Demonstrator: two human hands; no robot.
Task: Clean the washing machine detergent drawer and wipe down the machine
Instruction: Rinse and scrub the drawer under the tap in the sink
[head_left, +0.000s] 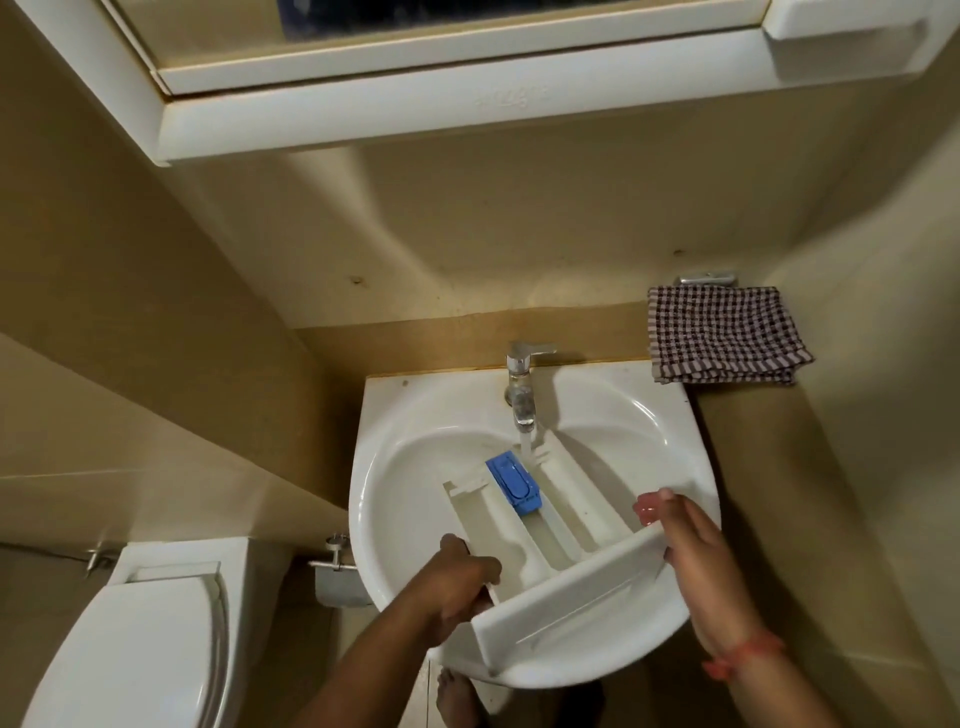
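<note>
Head view — drawer (540, 525) front panel nearest

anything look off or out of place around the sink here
Only the detergent drawer itself: a washing machine part lying in the sink under the running tap, held by the left hand and right hand. The wall shows small stains. Nothing looks spilled or broken.

At seven o'clock the toilet (140, 639) is cut off by the frame's edge. We cannot see the left hand (457, 587)'s fingertips, tucked behind the detergent drawer (545, 551). The embossed lettering on the cabinet (415, 104) at twelve o'clock is too faint to read.
</note>
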